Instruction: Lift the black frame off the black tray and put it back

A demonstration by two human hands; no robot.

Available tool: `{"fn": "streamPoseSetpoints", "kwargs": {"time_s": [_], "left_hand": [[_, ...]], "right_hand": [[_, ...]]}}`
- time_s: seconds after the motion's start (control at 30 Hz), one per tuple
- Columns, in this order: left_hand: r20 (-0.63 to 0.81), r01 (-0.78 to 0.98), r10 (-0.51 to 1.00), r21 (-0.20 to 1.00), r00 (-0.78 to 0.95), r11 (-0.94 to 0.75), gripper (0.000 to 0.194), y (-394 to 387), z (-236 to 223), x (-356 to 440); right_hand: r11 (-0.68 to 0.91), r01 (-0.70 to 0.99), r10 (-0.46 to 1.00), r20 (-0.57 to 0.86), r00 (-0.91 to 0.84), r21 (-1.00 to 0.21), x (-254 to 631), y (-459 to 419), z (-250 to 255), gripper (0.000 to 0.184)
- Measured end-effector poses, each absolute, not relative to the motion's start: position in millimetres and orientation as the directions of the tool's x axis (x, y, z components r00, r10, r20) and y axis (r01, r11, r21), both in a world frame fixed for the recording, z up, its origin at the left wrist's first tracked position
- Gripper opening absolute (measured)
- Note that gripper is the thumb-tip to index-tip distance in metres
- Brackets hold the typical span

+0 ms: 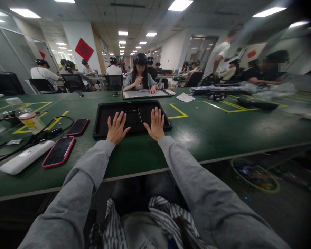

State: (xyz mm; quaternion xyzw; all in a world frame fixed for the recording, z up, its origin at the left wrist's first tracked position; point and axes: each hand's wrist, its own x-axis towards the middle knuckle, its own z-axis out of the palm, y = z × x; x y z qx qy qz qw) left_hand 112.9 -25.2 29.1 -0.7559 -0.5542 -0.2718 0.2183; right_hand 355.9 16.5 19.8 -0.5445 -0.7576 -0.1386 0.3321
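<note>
A shallow black rectangular tray (133, 121) lies on the green table in front of me. My left hand (117, 128) is over its left part, palm down with fingers spread and nothing in it. Over the right part is my right hand (156, 123), also spread flat and holding nothing. I cannot tell whether either palm touches the tray. Between the hands, a thin silvery stick-like piece (140, 114) lies inside the tray. A small dark rectangular piece (131, 109) sits near its far wall, hard to make out.
Left on the table (197, 138) are two phones in red cases (58, 152) (78, 127), a white elongated device (27, 157), black cables and a plastic bottle (32, 119). Across sits a person (141, 76) at another tray (145, 94). A crumpled tissue (186, 97) and plastic-wrapped items lie right.
</note>
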Motion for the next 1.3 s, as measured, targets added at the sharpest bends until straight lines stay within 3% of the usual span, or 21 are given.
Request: {"fn": "streamPoseSetpoints", "kwargs": {"time_s": [0.17,0.23,0.4,0.57,0.73,0.9,1.17,1.3], "left_hand": [[0.314,0.942,0.892,-0.023,0.325,-0.335,0.069,-9.0,1.4,105.5],[0.259,0.940,0.907,-0.013,0.333,-0.341,0.068,-4.0,-2.7,102.6],[0.283,0.942,0.903,-0.007,0.322,-0.334,0.065,-1.8,-4.2,103.3],[0.397,0.909,0.834,-0.005,0.384,-0.417,0.054,-7.0,-1.8,102.7],[0.362,0.891,0.839,0.045,0.407,-0.452,0.048,-1.5,-2.0,100.6],[0.310,0.907,0.881,0.110,0.358,-0.407,0.040,3.0,0.2,98.6],[0.300,0.906,0.856,-0.094,0.420,-0.412,0.032,-75.9,8.3,122.0],[0.322,0.903,0.850,-0.035,0.416,-0.428,0.030,-124.3,4.4,130.4]], "right_hand": [[0.493,0.862,0.854,0.254,-0.453,-0.119,352.7,22.3,-2.4,0.073],[0.494,0.861,0.861,0.208,-0.464,-0.123,354.6,25.2,-6.7,0.073],[0.495,0.858,0.857,0.238,-0.457,-0.136,354.3,25.4,-7.2,0.072],[0.540,0.828,0.822,0.306,-0.479,-0.154,358.1,25.5,-4.9,0.053],[0.584,0.798,0.782,0.370,-0.502,-0.151,362.7,29.1,-3.2,0.039],[0.572,0.802,0.800,0.333,-0.500,-0.170,363.3,32.5,2.7,0.031],[0.638,0.751,0.757,0.312,-0.574,-0.169,383.2,-33.7,5.2,0.023],[0.628,0.758,0.762,0.344,-0.549,-0.180,392.5,-83.8,-0.1,0.021]]}}
